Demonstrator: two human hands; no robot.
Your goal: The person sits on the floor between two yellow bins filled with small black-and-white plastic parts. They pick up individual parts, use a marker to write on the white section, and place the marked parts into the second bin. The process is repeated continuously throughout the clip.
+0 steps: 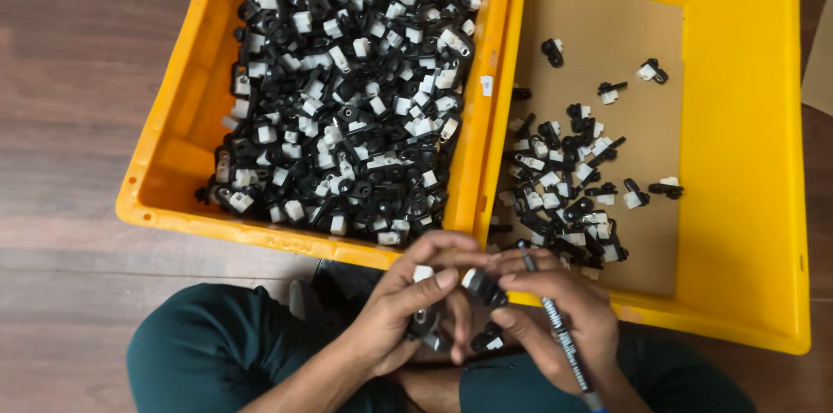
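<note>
Down low, the left hand (408,309) clutches several black-and-white parts (427,326), mostly hidden by fingers. The right hand (555,317) grips a pen (560,335), its tip cut off, and pinches another part (475,281) over the lap, near the yellow bins (737,161).

Two glossy yellow plastic crates sit on a matt, grained wood floor (78,75), the left crate (178,153) piled with small black-and-white plastic parts (347,101). The right crate (746,161) is lined with dull brown cardboard (599,31). Dark green cloth trousers (217,344) look soft and matt.
</note>
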